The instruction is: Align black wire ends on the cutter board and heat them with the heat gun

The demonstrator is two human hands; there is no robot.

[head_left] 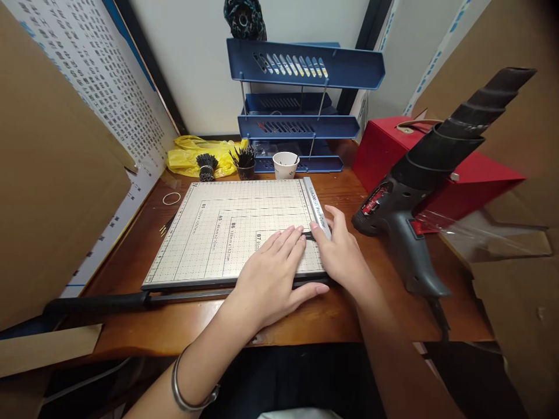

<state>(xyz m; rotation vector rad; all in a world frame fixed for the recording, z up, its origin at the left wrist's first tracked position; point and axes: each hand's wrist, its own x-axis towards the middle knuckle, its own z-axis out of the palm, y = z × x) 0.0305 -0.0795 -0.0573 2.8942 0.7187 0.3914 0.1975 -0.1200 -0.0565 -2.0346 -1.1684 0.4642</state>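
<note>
A paper cutter board (209,238) with printed size lines lies flat on the desk. My left hand (273,267) rests palm down on its lower right part, fingers stretched out together and thumb apart. Under those fingertips a short bunch of thin black strands (309,235) shows; the rest is hidden. My right hand (343,250) is at the board's right edge, its thumb on the metal ruler strip (315,203) by the strands' end and its index finger stretched out beyond the edge. Its lower fingers are partly hidden. The cutter's black-handled arm (102,302) lies along the near edge.
A heat gun (406,215) stands at the right, before a red box (379,151). Behind the board are a paper cup (286,166), a dark cup of black pieces (245,166), a tied black bundle (207,167), a yellow bag (187,154) and blue trays (301,127).
</note>
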